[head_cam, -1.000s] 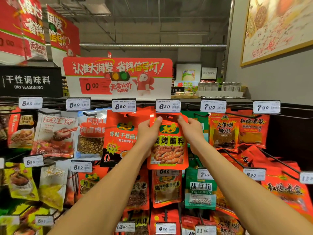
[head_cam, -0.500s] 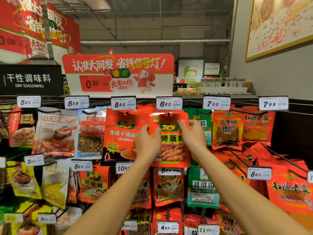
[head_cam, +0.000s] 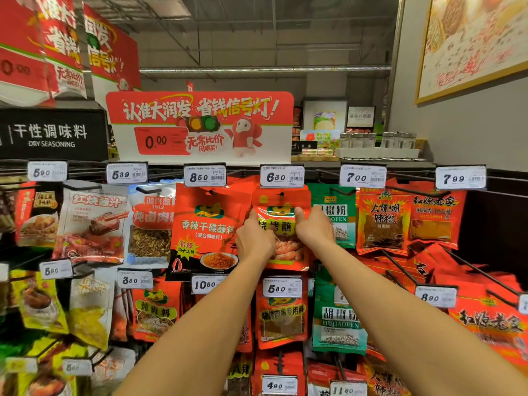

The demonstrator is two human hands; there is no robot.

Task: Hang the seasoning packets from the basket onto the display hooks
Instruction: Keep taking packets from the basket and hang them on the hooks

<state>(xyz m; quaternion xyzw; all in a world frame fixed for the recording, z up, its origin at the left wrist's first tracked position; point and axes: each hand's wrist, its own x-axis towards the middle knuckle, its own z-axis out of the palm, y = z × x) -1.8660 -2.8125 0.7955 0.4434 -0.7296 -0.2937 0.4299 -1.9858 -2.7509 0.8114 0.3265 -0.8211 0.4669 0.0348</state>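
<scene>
Hanging step, frame centre: left hand point(head_cam: 253, 241) and right hand point(head_cam: 313, 228) pinch orange packet point(head_cam: 283, 221) on hook point(head_cam: 282, 193); next, probably let go.

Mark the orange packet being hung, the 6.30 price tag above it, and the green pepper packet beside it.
orange packet point(head_cam: 281, 200), head view, its top strip below the hook.
6.30 price tag point(head_cam: 281, 176), head view, the label's middle.
green pepper packet point(head_cam: 333, 210), head view, its upper front.

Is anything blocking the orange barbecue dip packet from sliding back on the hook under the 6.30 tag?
Nothing visible. The packet, held by the left hand and right hand, already hangs on the hook; matching packets sit behind it.
</scene>
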